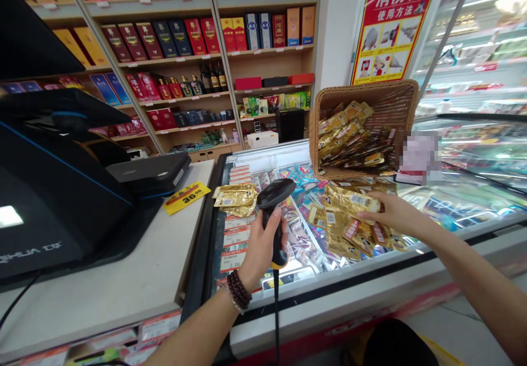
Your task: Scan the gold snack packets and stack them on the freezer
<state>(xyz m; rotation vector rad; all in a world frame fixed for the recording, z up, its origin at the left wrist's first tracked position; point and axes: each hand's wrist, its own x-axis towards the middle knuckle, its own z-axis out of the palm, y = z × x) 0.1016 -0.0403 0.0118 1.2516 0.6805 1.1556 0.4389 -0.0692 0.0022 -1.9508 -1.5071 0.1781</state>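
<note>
Head view. Left hand [263, 248]: fingers closed firmly around the grip of a barcode scanner [275, 195], scanner head raised and angled toward the right. Cord [276, 311]: dropping straight down past the front of the chest freezer [329, 300]. Beaded bracelet [239, 292]: on the left wrist.

Right hand [397, 215]: thumb and fingers pinched together on one end of a gold packet [349, 201], white barcode label facing up. Clearance between packet and freezer lid: hard to judge, probably slight.

Step in hand, judged from the hands alone: scanner and packet both raised, one in each hand, near each other but not touching. Next move: closing the gap between scanner head and barcode label.

Beneath the right hand: loose packets [346, 234] heaped on the glass lid. At the lid's left edge: a smaller pile [234, 198]. Behind these: a tilted wicker basket [319, 135], full of matching packets [354, 135].

Left of the freezer: a counter [111, 256] bearing a yellow price tag [185, 197] and a black cash register [61, 190]. Beyond: shelves [177, 64] of boxed liquor and a red-and-yellow fire hydrant sign [391, 26].
</note>
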